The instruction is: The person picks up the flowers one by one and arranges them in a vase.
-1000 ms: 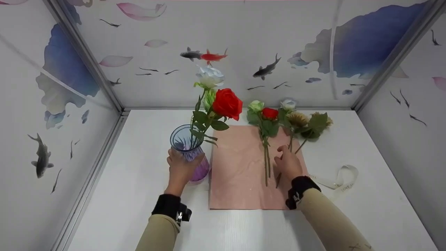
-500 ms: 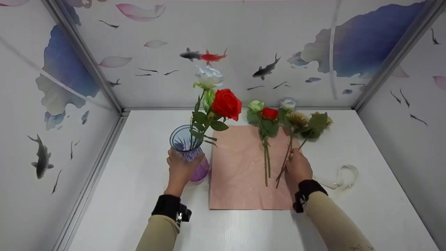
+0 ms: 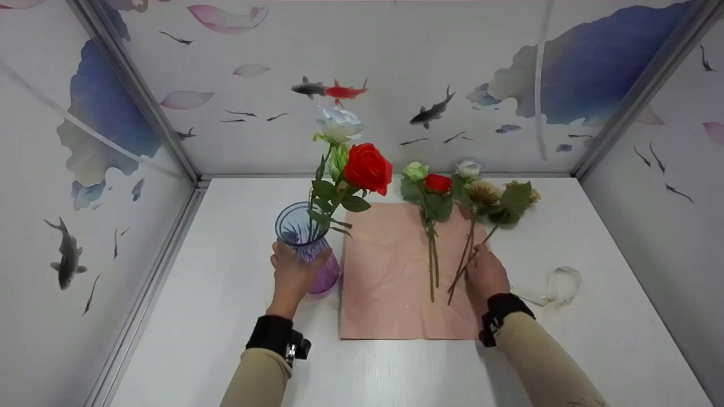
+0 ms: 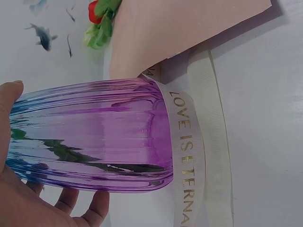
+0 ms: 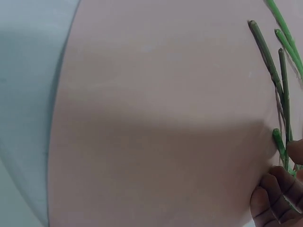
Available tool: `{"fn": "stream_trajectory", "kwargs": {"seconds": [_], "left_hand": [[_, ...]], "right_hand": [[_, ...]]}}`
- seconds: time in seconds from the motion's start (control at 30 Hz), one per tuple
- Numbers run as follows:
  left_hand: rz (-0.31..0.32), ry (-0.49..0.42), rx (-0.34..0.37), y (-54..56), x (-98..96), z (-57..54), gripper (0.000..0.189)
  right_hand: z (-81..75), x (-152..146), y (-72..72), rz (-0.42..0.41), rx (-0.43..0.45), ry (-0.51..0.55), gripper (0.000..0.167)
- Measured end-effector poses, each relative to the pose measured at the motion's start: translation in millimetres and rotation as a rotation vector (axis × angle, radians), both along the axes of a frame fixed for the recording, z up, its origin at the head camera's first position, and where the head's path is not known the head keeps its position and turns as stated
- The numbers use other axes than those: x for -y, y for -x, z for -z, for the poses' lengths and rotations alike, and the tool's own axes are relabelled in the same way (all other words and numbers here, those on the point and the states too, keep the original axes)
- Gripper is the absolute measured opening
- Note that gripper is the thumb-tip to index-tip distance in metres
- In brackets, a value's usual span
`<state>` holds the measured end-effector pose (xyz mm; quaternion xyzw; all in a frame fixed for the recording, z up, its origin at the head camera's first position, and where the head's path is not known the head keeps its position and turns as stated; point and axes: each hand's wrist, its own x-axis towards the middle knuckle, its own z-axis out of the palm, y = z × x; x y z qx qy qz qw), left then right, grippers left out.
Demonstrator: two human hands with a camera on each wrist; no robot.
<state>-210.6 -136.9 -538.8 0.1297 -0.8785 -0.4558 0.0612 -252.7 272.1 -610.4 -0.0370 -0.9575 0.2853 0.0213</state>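
Observation:
My left hand (image 3: 297, 277) grips a ribbed glass vase (image 3: 325, 274), blue at the rim and purple at the base, around its upper part. A red rose (image 3: 369, 168), a white rose (image 3: 340, 124) and a green bud (image 3: 339, 161) stand in it. On the right, my right hand (image 3: 487, 272) pinches the stem (image 3: 491, 234) of a leafy yellowish flower (image 3: 516, 204) between thumb and fingers. The right wrist view shows the curled fingers (image 5: 272, 196) by a short green stem end (image 5: 278, 137). Beside it, two darker stems (image 5: 267, 54) lie on the paper.
Pink wrapping paper (image 3: 384, 282) lies mid-table. Over its far edge rest a small red rose (image 3: 438, 183), a pale green flower (image 3: 416, 171), a white flower (image 3: 468, 168) and a brownish-yellow flower (image 3: 483, 193). A lettered ribbon (image 3: 565, 282) curls at right; another ribbon (image 4: 184, 156) lies at the vase's base.
My right hand has shifted right, from over the crossed stems to the rightmost flower's stem, and settled there. The left hand and vase have stayed put.

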Motion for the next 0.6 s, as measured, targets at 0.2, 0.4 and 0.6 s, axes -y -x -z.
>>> {"fn": "stream_trajectory", "kwargs": {"seconds": [0.2,0.4,0.6], "left_hand": [[0.001,-0.008,0.018,-1.4,0.3,-0.5,0.114],[0.001,-0.024,0.015,-1.4,0.6,-0.8,0.115],[0.002,-0.030,0.031,-1.0,0.4,-1.6,0.116]], "right_hand": [[0.2,0.1,0.8,-0.026,0.041,-0.023,0.043],[0.2,2.1,-0.1,-0.028,0.047,-0.024,0.040],[0.6,2.0,1.4,-0.025,0.060,-0.018,0.040]]}}
